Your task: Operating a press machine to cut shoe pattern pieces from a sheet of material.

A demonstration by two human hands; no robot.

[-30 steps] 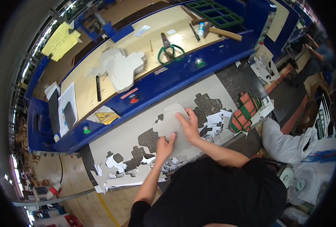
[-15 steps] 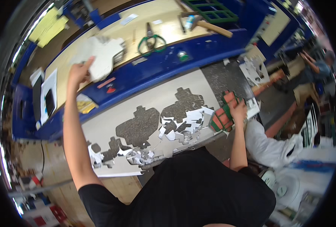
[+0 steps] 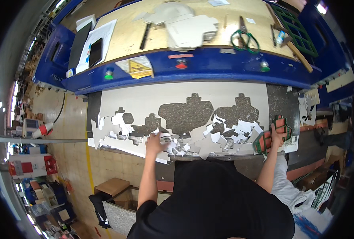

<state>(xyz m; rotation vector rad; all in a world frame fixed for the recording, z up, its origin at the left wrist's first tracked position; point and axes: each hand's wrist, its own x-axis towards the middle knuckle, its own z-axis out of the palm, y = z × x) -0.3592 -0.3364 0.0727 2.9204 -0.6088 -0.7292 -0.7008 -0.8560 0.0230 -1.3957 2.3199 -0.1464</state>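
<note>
My right hand (image 3: pixel 277 138) grips a cutting die (image 3: pixel 264 142) with a green frame and orange-red filling, at the right end of the grey cardboard sheet (image 3: pixel 133 93). Shaped holes in the sheet show the dark, worn bed beneath. My left hand (image 3: pixel 155 143) is over the near part of the sheet with its fingers spread, partly blurred, among torn white scraps (image 3: pixel 177 147). More white scraps (image 3: pixel 242 129) lie between the holes and my right hand. A stack of cut cardboard shapes (image 3: pixel 185 32) rests on the wooden shelf (image 3: pixel 123 30) ahead.
The shelf also bears green-handled scissors (image 3: pixel 245 41), a hammer (image 3: pixel 298 53), a phone (image 3: pixel 95 52) and a green grid (image 3: pixel 294 28). Red (image 3: pixel 181 64) and green (image 3: pixel 109 73) buttons line the blue machine beam (image 3: pixel 209 63). White bags (image 3: pixel 290 185) are at the lower right.
My left hand has come down from the cardboard stack on the shelf to the scraps on the sheet. The view has turned left; my right hand still holds the cutting die.
</note>
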